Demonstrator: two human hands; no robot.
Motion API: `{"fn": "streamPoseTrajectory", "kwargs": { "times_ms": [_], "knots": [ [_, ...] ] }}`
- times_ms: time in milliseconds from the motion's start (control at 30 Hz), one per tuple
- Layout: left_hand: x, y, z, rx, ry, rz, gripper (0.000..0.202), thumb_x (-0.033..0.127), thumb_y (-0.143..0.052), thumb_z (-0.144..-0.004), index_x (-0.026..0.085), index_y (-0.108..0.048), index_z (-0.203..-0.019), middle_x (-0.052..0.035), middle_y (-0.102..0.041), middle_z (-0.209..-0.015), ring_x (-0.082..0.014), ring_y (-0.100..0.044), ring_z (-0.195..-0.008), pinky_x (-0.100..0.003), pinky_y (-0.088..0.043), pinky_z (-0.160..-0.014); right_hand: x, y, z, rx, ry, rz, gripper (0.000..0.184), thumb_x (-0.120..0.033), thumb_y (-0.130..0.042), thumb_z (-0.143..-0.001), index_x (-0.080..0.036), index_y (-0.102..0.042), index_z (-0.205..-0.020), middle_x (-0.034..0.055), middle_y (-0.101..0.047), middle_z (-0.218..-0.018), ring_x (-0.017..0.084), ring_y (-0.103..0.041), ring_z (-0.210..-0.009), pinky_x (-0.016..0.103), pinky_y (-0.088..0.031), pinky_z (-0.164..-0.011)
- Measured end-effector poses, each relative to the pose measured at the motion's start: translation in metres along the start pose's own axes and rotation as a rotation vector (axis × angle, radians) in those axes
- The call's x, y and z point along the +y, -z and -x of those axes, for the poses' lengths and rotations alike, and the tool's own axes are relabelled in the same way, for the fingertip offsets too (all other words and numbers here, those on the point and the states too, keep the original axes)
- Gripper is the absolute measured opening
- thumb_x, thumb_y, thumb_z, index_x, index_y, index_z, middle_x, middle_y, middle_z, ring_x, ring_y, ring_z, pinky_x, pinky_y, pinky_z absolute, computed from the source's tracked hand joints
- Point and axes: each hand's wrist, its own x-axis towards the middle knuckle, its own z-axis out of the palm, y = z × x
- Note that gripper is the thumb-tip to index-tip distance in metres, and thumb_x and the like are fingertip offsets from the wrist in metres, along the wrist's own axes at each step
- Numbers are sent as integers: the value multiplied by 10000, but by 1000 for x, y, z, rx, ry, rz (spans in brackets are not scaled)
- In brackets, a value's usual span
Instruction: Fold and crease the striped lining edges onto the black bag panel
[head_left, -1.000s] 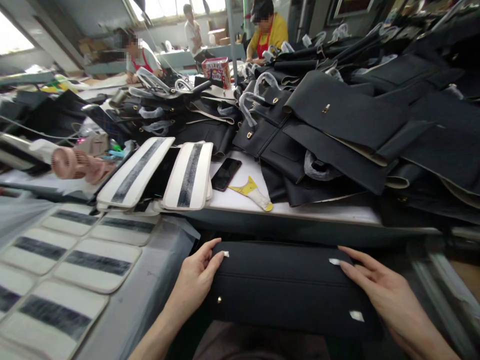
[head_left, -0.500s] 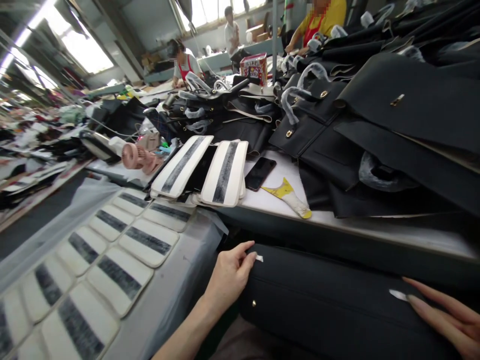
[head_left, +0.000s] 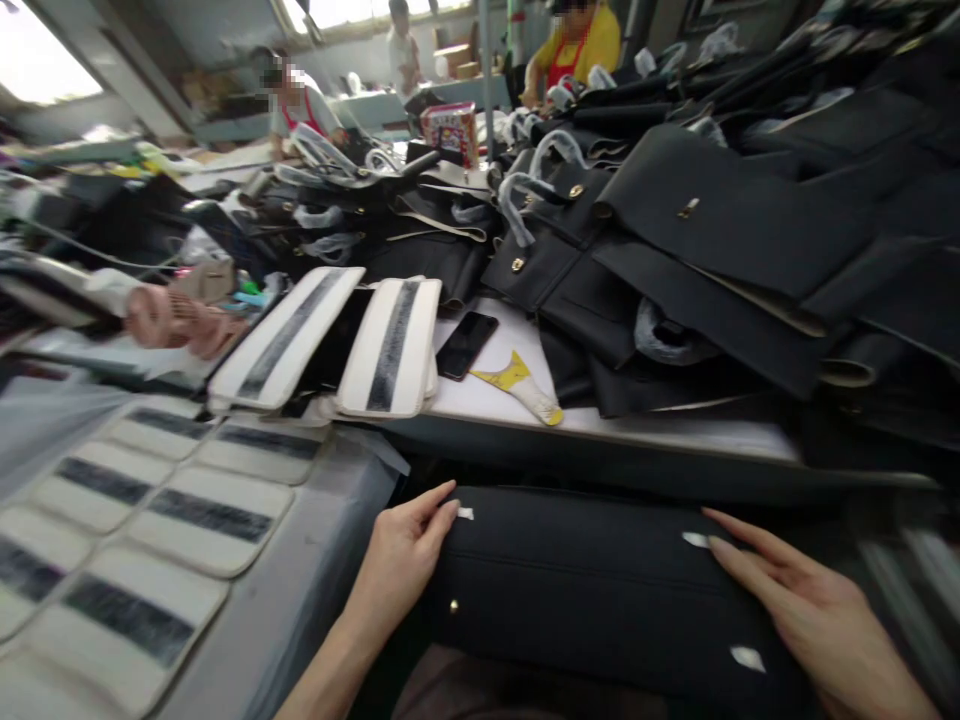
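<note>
A black leather bag piece (head_left: 600, 590) lies across my lap below the table's edge, with a small gold stud at its left and white marks near its corners. My left hand (head_left: 401, 560) grips its left end, the fingers curled around the edge. My right hand (head_left: 810, 620) rests on its right end with the fingers stretched out flat along the top.
The table (head_left: 675, 432) above carries a heap of black bag parts (head_left: 712, 230), a phone (head_left: 466, 344), a yellow-white scraper (head_left: 521, 385) and two white striped pads (head_left: 337, 340). More striped pads (head_left: 150, 520) lie on a grey surface at left. Other people work at the back.
The view swung left and back again. Both hands have stayed on the ends of the black piece.
</note>
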Motion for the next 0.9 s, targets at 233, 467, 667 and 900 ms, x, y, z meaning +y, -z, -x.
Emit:
{"fn": "streamPoseTrajectory", "kwargs": {
  "times_ms": [233, 467, 667, 900],
  "knots": [
    [-4, 5, -12, -38, 88, -131, 701, 720, -594, -683, 237, -701, -1179, -7, -718, -1090, -291, -649, -1070, -342, -511, -900, -12, -3, 4, -47, -7, -102, 772, -559, -770, -653, -88, -639, -1249, -27, -579, -563, 120, -506, -538, 231, -393, -510],
    [-2, 5, -14, -58, 111, -159, 722, 745, -594, -649, 257, -706, -1170, 4, -719, -1083, -285, -647, -1081, -327, -509, -890, -19, -3, 9, -59, 9, -95, 751, -555, -727, -673, -75, -638, -1243, -41, -552, -548, 107, -453, -507, 234, -345, -493],
    [10, 5, -17, -43, 47, -274, 722, 705, -545, -643, 199, -731, -1122, -29, -734, -1003, -311, -679, -978, -357, -517, -825, -19, -3, 7, -72, 0, -76, 776, -558, -724, -674, -74, -619, -1270, -12, -624, -593, 133, -534, -548, 240, -402, -518],
    [19, 11, -5, -77, -121, -322, 478, 455, -476, -898, 150, -685, -1202, -69, -697, -1135, -256, -673, -1020, -342, -493, -887, -11, -2, 4, 12, -35, 83, 833, -639, -749, -523, -120, -686, -1172, 64, -721, -702, 234, -672, -671, 289, -546, -588]
  ]
}}
